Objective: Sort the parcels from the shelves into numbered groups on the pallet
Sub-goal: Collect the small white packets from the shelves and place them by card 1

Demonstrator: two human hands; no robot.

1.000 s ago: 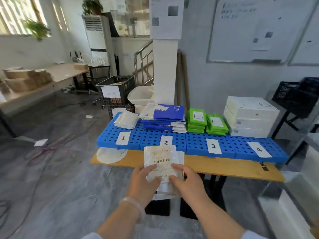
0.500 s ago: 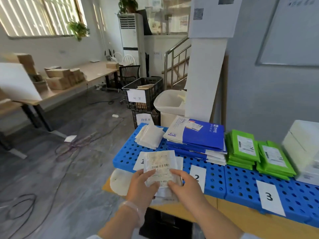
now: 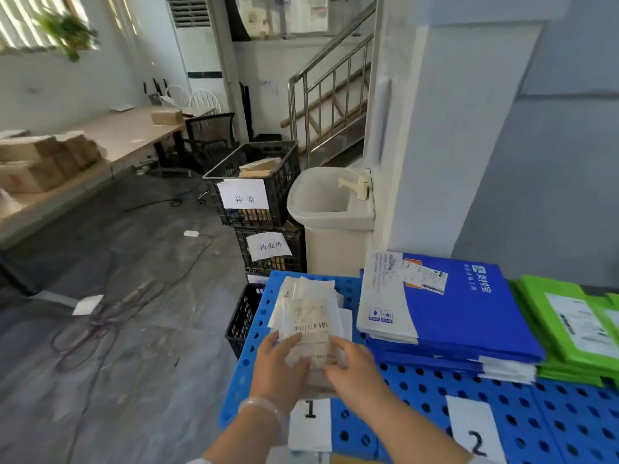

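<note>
A clear-wrapped parcel with a barcode label (image 3: 313,333) is held flat between my left hand (image 3: 278,370) and my right hand (image 3: 355,370). It hovers low over the pile of similar white parcels (image 3: 308,289) at the left end of the blue pallet (image 3: 418,396), just behind the paper card marked 1 (image 3: 310,425). Whether it touches the pile I cannot tell. A card marked 2 (image 3: 475,430) lies to the right, in front of a stack of blue envelopes (image 3: 445,309). Green parcels (image 3: 569,329) are stacked further right.
Black crates with paper signs (image 3: 254,189) are stacked beyond the pallet's left end, beside a white sink (image 3: 328,202) and a pillar. Cables lie on the grey floor at left. A long table with cardboard boxes (image 3: 43,159) runs along the left wall.
I have come closer to the pallet and turned left. Both hands carried the parcel forward from in front of the pallet edge to above group 1's pile.
</note>
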